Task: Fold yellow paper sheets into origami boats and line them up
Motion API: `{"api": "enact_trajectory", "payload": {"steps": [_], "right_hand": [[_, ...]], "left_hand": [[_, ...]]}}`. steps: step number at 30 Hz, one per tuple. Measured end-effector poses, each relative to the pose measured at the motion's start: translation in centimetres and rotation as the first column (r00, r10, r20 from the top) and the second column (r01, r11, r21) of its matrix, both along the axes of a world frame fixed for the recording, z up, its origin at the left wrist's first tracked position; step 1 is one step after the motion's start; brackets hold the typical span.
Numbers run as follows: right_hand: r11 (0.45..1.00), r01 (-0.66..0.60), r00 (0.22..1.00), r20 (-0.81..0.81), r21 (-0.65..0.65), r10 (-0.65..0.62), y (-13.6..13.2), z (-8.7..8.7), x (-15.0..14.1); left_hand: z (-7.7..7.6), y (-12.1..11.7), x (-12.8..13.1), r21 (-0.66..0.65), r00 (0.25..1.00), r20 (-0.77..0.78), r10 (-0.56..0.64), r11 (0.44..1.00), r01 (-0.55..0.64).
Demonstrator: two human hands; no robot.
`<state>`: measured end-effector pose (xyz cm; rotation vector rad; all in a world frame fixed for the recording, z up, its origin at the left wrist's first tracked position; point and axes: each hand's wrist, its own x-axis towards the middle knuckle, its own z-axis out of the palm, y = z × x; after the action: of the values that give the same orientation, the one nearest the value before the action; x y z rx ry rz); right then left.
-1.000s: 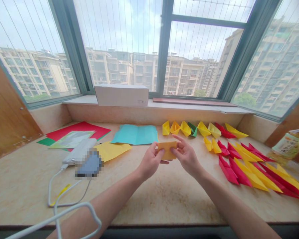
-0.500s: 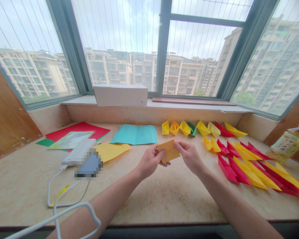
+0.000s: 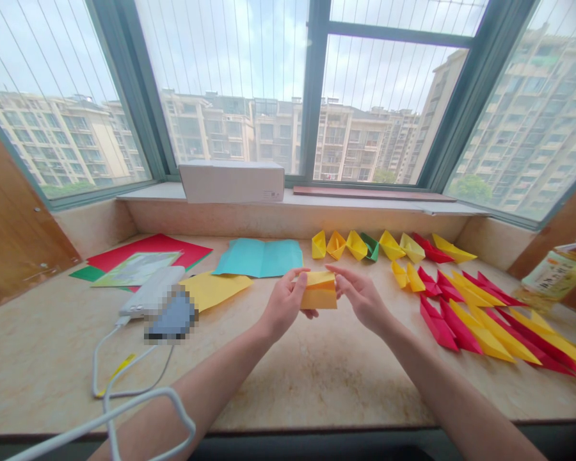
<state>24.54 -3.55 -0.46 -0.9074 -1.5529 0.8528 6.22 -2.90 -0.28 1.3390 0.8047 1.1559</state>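
Two bare hands, left [image 3: 284,304] and right [image 3: 362,298], holding a small folded yellow-orange paper [image 3: 319,292] above a beige marbled counter [image 3: 288,384]

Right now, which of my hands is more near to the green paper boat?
Your right hand is nearer: it is in front of the green paper boat, on your side, while your left hand is farther off, to the left.

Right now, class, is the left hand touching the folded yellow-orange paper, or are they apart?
Touching. The head view shows the left hand gripping the folded yellow-orange paper by its left side, thumb over the front.
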Motion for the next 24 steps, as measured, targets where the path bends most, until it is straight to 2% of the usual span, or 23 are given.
{"api": "enact_trajectory", "payload": {"steps": [5,11,16,21,24], "right_hand": [[0.999,-0.017,0.999,0.042,-0.049,0.019,0.3,-0.6,-0.1],[0.995,0.033,0.996,-0.075,-0.099,-0.04,0.9,-1.1,0.0],[0.99,0.086,0.992,-0.083,-0.114,-0.096,0.9,-1.0,0.1],[0.99,0.071,0.995,-0.061,-0.121,-0.079,0.8,-1.3,-0.2],[0.99,0.073,0.994,-0.078,-0.118,-0.083,0.6,-1.2,-0.4]], "left_hand": [[-0.1,-0.1,-0.2,0.012,0.999,-0.028,0.023,1.0,-0.022],[-0.2,-0.4,-0.1,0.061,0.992,-0.089,-0.089,0.994,0.095],[-1.0,0.0,0.1,0.161,0.993,-0.119,-0.022,0.986,0.042],[-1.0,0.2,-0.1,0.159,0.985,-0.172,0.006,0.987,0.021],[-0.8,0.2,-0.2,0.166,0.989,-0.148,0.028,0.986,-0.003]]}}
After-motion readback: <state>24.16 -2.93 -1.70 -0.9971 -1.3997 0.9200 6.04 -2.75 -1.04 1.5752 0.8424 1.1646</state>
